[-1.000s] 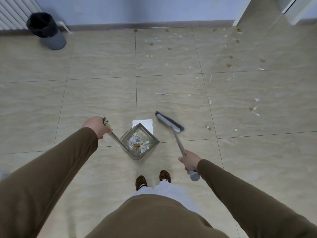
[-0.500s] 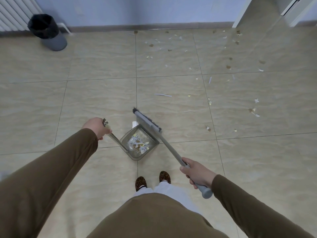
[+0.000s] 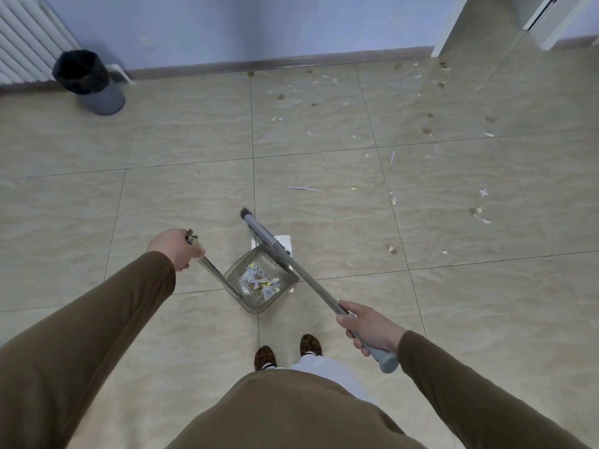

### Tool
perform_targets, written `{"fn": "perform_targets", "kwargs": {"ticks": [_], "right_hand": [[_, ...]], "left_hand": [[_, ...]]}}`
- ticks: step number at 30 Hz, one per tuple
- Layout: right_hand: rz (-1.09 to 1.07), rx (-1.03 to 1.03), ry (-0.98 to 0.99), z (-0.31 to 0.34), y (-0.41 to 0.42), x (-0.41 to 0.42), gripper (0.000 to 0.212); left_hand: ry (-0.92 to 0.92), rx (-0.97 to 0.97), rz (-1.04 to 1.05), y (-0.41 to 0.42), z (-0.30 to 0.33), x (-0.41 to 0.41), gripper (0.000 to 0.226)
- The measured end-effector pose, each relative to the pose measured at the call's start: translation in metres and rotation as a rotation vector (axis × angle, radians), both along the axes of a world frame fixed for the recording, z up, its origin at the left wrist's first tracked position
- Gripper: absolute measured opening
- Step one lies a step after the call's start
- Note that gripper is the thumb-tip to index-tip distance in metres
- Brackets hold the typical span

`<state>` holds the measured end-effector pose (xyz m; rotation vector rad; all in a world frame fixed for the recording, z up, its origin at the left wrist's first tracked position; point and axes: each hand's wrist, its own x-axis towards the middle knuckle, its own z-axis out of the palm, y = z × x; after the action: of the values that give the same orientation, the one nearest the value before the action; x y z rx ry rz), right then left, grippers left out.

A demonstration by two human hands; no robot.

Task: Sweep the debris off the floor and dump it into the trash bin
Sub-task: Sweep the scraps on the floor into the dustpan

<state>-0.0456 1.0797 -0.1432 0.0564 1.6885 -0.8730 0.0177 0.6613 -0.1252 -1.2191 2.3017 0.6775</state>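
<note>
Two hands busy: my right hand (image 3: 366,328) has its fingers wrapped round the broom (image 3: 301,270) handle, my left hand (image 3: 176,247) clenched on the dustpan (image 3: 259,280) handle. Over the last second the broom head swung left from beside the pan to lie across its mouth, over the white paper sheet (image 3: 282,243) at the lip. Dustpan already holds scraps. Next job, I judge: drag that sheet in. Farther out, scattered debris (image 3: 356,124) is unswept on the floor (image 3: 162,196); trash bin (image 3: 87,81) sits far left by the wall, well apart.

No readable text, labels or numbers anywhere.
</note>
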Motion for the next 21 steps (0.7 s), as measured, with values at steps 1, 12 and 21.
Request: {"fn": "perform_targets", "kwargs": {"ticks": [1,12,21], "right_hand": [[0.002,-0.009,0.024,0.0,0.0,-0.008,0.055],[-0.037,-0.007,0.21,-0.006,-0.044,-0.146,0.042],[-0.063,0.132,0.31,-0.04,-0.122,-0.266,0.038]], "left_hand": [[0.013,-0.003,0.008,0.001,0.001,-0.007,0.023],[0.101,-0.033,0.023,-0.011,0.02,-0.075,0.02],[0.16,0.002,0.015,-0.059,0.016,-0.155,0.02]]}}
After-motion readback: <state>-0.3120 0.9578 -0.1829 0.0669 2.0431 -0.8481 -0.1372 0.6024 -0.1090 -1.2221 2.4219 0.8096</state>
